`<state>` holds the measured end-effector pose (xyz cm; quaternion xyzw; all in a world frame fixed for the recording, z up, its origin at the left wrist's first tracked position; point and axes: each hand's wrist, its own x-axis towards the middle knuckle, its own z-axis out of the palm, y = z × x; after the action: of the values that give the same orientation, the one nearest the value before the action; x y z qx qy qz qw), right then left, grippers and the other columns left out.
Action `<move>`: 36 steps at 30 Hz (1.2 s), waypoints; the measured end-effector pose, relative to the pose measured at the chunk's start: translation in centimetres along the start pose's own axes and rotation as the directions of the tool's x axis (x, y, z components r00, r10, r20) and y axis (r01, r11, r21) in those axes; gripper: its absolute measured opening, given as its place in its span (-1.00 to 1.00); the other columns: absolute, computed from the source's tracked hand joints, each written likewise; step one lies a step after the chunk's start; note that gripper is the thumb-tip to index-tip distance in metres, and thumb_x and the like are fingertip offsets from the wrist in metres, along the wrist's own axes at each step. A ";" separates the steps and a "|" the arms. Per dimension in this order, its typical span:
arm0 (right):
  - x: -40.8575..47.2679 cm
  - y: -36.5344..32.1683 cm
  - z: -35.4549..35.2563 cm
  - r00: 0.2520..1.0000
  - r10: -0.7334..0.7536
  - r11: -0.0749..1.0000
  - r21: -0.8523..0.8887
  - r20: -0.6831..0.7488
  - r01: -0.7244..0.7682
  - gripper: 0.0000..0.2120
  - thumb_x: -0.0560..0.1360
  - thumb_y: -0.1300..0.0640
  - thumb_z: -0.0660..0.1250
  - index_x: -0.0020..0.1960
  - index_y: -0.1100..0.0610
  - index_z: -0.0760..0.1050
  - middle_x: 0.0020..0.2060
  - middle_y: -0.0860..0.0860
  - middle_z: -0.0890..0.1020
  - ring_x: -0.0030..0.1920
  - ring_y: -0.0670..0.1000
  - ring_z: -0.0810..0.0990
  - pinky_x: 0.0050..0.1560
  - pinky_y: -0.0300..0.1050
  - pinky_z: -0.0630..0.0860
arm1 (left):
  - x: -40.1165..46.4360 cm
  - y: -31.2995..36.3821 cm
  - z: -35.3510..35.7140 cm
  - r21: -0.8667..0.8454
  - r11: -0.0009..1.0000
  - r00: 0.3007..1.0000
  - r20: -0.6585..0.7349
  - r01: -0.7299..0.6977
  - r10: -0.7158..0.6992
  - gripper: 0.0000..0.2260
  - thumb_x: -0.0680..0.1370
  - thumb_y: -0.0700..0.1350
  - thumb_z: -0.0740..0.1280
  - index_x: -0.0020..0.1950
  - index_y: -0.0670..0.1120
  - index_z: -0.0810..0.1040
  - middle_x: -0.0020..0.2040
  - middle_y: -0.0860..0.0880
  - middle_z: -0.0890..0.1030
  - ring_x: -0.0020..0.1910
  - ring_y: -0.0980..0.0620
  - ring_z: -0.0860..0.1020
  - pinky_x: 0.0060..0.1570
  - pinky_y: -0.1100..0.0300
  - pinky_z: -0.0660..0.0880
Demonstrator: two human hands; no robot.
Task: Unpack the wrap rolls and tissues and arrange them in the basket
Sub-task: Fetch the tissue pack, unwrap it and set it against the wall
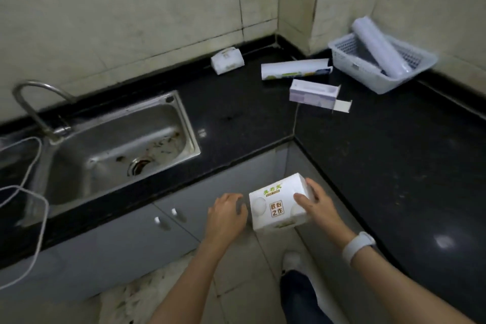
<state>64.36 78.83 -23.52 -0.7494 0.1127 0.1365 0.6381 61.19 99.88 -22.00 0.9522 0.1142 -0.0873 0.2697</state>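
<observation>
I hold a white tissue pack with green and orange print in front of the counter corner. My right hand grips its right end. My left hand sits at its left end, fingers curled beside the pack. A white basket stands at the far right corner with a pale wrap roll lying slanted in it. On the black counter lie a second tissue pack, a long green-printed wrap box and an opened purple-white box.
A steel sink with a curved tap fills the counter's left part. White cables hang over the left edge. Grey cabinet doors stand below the counter. My shoe rests on the tiled floor.
</observation>
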 end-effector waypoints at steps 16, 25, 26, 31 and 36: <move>30.7 -18.3 -1.0 0.993 -0.107 0.990 0.089 -0.052 0.111 -0.51 0.48 0.06 0.30 0.36 0.02 0.24 0.30 0.14 0.42 0.20 0.11 0.47 0.20 0.09 0.45 | 32.1 8.3 -9.3 0.019 0.999 0.992 -0.125 0.028 -0.025 -0.66 0.54 -0.05 0.20 0.30 -0.10 0.40 0.30 -0.13 0.45 0.24 -0.14 0.43 0.19 -0.05 0.41; 48.5 -25.7 0.8 0.962 -0.111 0.993 0.013 -0.248 0.117 -0.52 0.47 0.08 0.30 0.33 0.17 0.29 0.25 0.18 0.48 0.19 0.14 0.49 0.23 0.08 0.45 | 50.9 9.8 -10.2 0.084 0.995 0.999 0.025 -0.047 0.045 -0.55 0.55 0.00 0.19 0.42 -0.06 0.24 0.44 -0.13 0.26 0.39 -0.16 0.24 0.31 -0.15 0.30; 50.4 -26.1 1.2 0.962 -0.101 0.994 0.008 -0.252 0.107 -0.51 0.47 0.07 0.30 0.34 0.17 0.29 0.26 0.17 0.48 0.20 0.13 0.49 0.25 0.11 0.44 | 52.4 9.6 -9.7 0.099 0.994 0.998 0.034 -0.050 0.047 -0.54 0.55 0.01 0.19 0.43 -0.06 0.22 0.45 -0.13 0.24 0.41 -0.16 0.21 0.32 -0.16 0.27; 58.8 -26.8 2.9 0.974 -0.057 0.998 -0.014 -0.219 0.056 -0.55 0.48 0.10 0.29 0.31 0.23 0.34 0.23 0.20 0.51 0.17 0.14 0.52 0.24 0.07 0.46 | 57.6 7.7 -6.4 0.166 0.982 0.987 0.150 -0.088 0.063 -0.51 0.56 0.08 0.15 0.45 -0.02 0.15 0.51 -0.14 0.10 0.49 -0.16 0.02 0.40 -0.21 0.07; 64.6 -26.1 4.6 0.999 -0.020 0.996 -0.093 -0.049 0.016 -0.65 0.53 0.12 0.23 0.27 0.25 0.41 0.18 0.24 0.56 0.07 0.11 0.56 0.11 -0.02 0.49 | 59.2 5.7 -2.9 0.248 0.965 0.992 0.114 -0.081 0.054 -0.45 0.54 0.18 0.10 0.47 0.03 0.09 0.54 -0.10 0.03 0.50 -0.13 -0.06 0.41 -0.23 -0.14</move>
<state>133.56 87.90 -22.50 -0.7824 0.1155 0.1168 0.6008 119.77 106.76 -30.26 0.9761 0.0554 -0.1423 0.1548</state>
